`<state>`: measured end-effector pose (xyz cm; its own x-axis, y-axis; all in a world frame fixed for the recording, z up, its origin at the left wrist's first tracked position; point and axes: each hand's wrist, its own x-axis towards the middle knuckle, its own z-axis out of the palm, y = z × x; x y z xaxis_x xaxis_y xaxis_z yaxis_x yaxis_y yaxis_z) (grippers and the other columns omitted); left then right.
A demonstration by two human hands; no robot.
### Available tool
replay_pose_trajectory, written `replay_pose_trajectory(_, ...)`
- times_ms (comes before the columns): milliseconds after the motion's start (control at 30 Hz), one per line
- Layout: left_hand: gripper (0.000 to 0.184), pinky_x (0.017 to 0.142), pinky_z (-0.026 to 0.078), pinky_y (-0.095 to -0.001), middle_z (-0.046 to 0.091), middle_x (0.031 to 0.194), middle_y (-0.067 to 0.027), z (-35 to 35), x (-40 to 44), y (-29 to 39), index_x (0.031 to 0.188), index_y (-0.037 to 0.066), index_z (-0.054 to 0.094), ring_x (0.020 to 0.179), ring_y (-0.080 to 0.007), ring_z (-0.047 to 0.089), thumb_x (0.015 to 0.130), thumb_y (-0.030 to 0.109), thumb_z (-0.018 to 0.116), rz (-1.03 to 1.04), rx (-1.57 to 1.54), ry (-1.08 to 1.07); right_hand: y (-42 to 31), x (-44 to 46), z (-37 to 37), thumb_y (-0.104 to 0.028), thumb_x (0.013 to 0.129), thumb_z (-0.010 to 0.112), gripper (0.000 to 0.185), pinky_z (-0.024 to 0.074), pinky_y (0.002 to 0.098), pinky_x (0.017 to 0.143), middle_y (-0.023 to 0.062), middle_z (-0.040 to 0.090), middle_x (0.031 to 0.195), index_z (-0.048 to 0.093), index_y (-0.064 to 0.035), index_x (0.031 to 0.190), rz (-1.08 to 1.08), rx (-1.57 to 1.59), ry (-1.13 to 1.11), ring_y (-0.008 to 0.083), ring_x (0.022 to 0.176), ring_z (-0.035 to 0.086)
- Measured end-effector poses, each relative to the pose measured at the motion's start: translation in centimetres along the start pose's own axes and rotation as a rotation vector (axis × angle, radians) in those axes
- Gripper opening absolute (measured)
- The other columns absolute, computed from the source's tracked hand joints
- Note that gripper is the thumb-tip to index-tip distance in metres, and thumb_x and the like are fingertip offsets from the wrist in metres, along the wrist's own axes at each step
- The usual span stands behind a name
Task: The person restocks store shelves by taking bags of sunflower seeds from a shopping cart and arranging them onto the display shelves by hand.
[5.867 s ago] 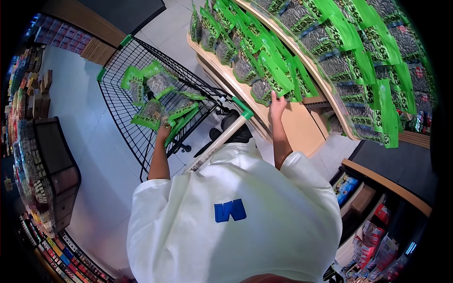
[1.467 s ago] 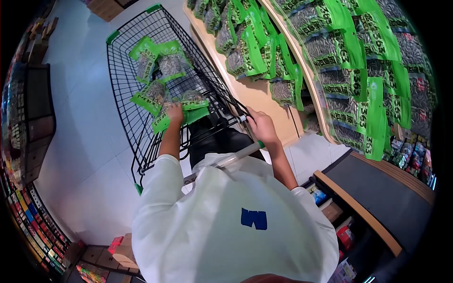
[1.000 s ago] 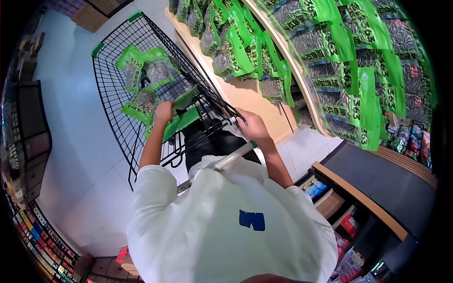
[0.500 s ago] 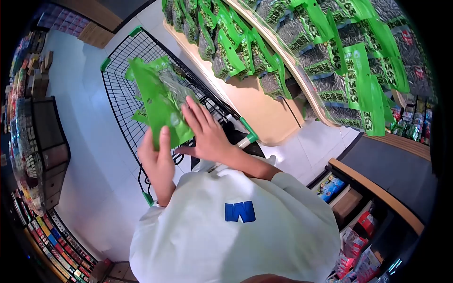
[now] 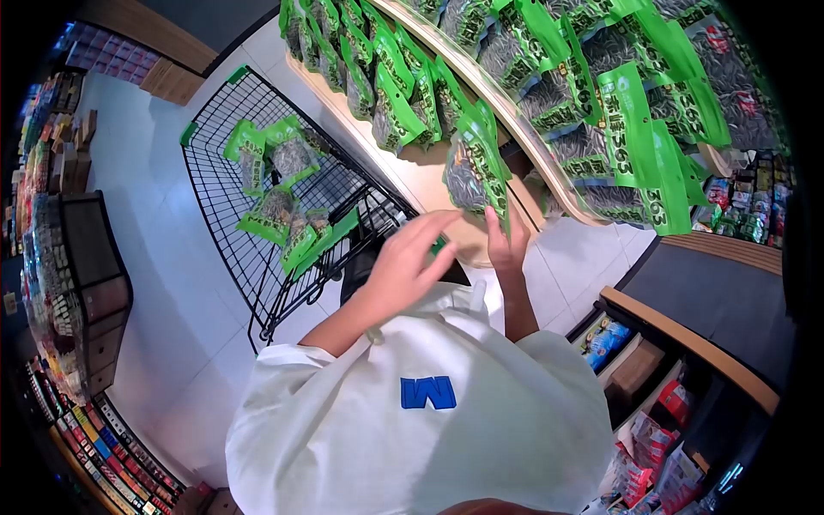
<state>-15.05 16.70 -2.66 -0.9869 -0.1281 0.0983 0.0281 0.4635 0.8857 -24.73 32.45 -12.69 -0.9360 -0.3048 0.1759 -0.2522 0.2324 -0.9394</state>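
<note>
My right hand [image 5: 509,246] grips the lower edge of a green-and-clear bag of sunflower seeds [image 5: 468,180] at the shelf's near end, its thumb against the front. Just left of that bag, my left hand [image 5: 405,264] hovers in front of my chest, open and empty, with the thumb apart from the fingers. Several similar seed bags [image 5: 292,159] lie in the black wire shopping cart [image 5: 215,184]. More seed bags [image 5: 399,107] stand in a row on the lower shelf, close behind the one I hold.
An upper shelf [image 5: 549,146] on the right carries many green seed bags [image 5: 622,129] marked 363. Its curved edge overhangs the lower shelf [image 5: 412,176]. Loaded shelves [image 5: 81,292] line the left side, and a dark counter [image 5: 708,300] with a wooden edge stands at right.
The seed bag that both hands held over the cart is out of them; more bags are visible in the cart. Both hands moved right, and my right hand took hold of a bag at the shelf.
</note>
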Motion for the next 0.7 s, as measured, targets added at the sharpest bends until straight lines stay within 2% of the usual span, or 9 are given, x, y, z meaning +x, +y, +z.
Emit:
replay_pose_trajectory(67, 0.028, 0.078, 0.045, -0.0304, 0.057, 0.103, -0.0155, -0.2, -0.5, -2.9, 0.107, -0.001, 0.053, 0.093, -0.0258, 0.056, 0.081, 0.01, 0.053, -0.066, 0.053, 0.084, 5.3, -1.5, 0.9, -0.014, 0.08, 0.058, 0.036, 0.046, 0.0336, 0.072, 0.0231, 0.057, 0.098, 0.051, 0.003, 0.111, 0.187, -0.124, -0.013, 0.0314, 0.086, 0.06)
replay_pose_trajectory(200, 0.022, 0.075, 0.047, -0.0295, 0.06, 0.097, -0.0136, -1.8, -2.4, -7.7, 0.102, 0.0, 0.056, 0.089, -0.0224, 0.059, 0.083, 0.01, 0.051, -0.28, 0.134, 0.188, 9.0, -1.1, 4.1, -0.015, 0.082, 0.055, 0.03, 0.0444, 0.0339, 0.074, 0.0227, 0.059, 0.093, 0.053, 0.0038, 0.106, 0.319, -0.22, 0.051, 0.0329, 0.086, 0.058)
replay_pose_trajectory(233, 0.021, 0.073, 0.047, -0.03, 0.06, 0.096, -0.013, -2.3, -3.1, -9.2, 0.102, 0.001, 0.057, 0.087, -0.0226, 0.059, 0.083, 0.01, 0.051, -0.291, 0.183, 0.215, 9.7, -0.7, 4.7, -0.015, 0.082, 0.055, 0.03, 0.0444, 0.0339, 0.074, 0.0227, 0.059, 0.093, 0.053, 0.0038, 0.106, 0.318, -0.213, 0.039, 0.0329, 0.086, 0.058)
replay_pose_trajectory(300, 0.021, 0.068, 0.046, -0.0335, 0.06, 0.09, -0.0166, -3.1, -4.4, -11.6, 0.098, 0.001, 0.057, 0.081, -0.0294, 0.059, 0.082, 0.012, 0.051, -0.39, 0.183, 0.324, 11.9, 0.0, 6.0, -0.037, 0.083, 0.051, 0.039, 0.045, 0.037, 0.069, 0.0143, 0.062, 0.086, 0.055, -0.0108, 0.111, 0.325, -0.204, 0.115, 0.031, 0.076, 0.059)
replay_pose_trajectory(367, 0.022, 0.07, 0.045, -0.0349, 0.06, 0.091, -0.0173, -4.1, -6.3, -14.6, 0.098, 0.001, 0.057, 0.082, -0.0306, 0.059, 0.081, 0.013, 0.051, -0.476, 0.252, 0.329, 13.7, 0.8, 7.0, -0.038, 0.083, 0.052, 0.039, 0.0445, 0.0377, 0.071, 0.0134, 0.062, 0.089, 0.056, -0.011, 0.11, 0.354, -0.182, 0.101, 0.0323, 0.08, 0.058)
replay_pose_trajectory(433, 0.023, 0.071, 0.045, -0.0364, 0.059, 0.092, -0.0181, -4.9, -8.5, -18.3, 0.098, 0.001, 0.057, 0.083, -0.0317, 0.058, 0.081, 0.014, 0.051, -0.556, 0.314, 0.334, 16.2, 1.6, 8.2, -0.04, 0.082, 0.052, 0.038, 0.0443, 0.0364, 0.073, 0.0131, 0.062, 0.092, 0.057, -0.0119, 0.108, 0.253, -0.182, 0.15, 0.0317, 0.085, 0.058)
replay_pose_trajectory(533, 0.036, 0.074, 0.045, -0.0386, 0.061, 0.092, -0.0201, -5.5, -12.2, -23.3, 0.103, 0.003, 0.056, 0.085, -0.0334, 0.058, 0.079, 0.029, 0.054, -0.778, 0.539, 0.152, 16.7, 2.8, 8.8, -0.042, 0.081, 0.053, 0.038, 0.0435, 0.0369, 0.075, 0.0125, 0.061, 0.093, 0.058, -0.0129, 0.106, 0.32, -0.194, 0.147, 0.0317, 0.087, 0.057)
replay_pose_trajectory(600, 0.038, 0.076, 0.045, -0.0388, 0.06, 0.094, -0.0208, -5.9, -14.5, -25.9, 0.105, 0.003, 0.055, 0.088, -0.0338, 0.058, 0.078, 0.03, 0.054, -0.851, 0.555, 0.066, 16.1, 3.4, 8.8, -0.043, 0.078, 0.057, 0.042, 0.0429, 0.0388, 0.075, 0.0132, 0.061, 0.092, 0.059, -0.0093, 0.103, 0.421, -0.26, 0.15, 0.0324, 0.084, 0.057)
replay_pose_trajectory(700, 0.042, 0.081, 0.043, -0.0388, 0.058, 0.098, -0.0228, -6.6, -17.4, -30.5, 0.108, 0.003, 0.053, 0.094, -0.0348, 0.055, 0.077, 0.031, 0.055, -0.982, 0.561, -0.104, 16.7, 3.7, 9.0, -0.033, 0.08, 0.057, 0.036, 0.0445, 0.0377, 0.07, 0.0172, 0.061, 0.092, 0.058, -0.005, 0.103, 0.307, -0.244, 0.168, 0.0338, 0.082, 0.058)
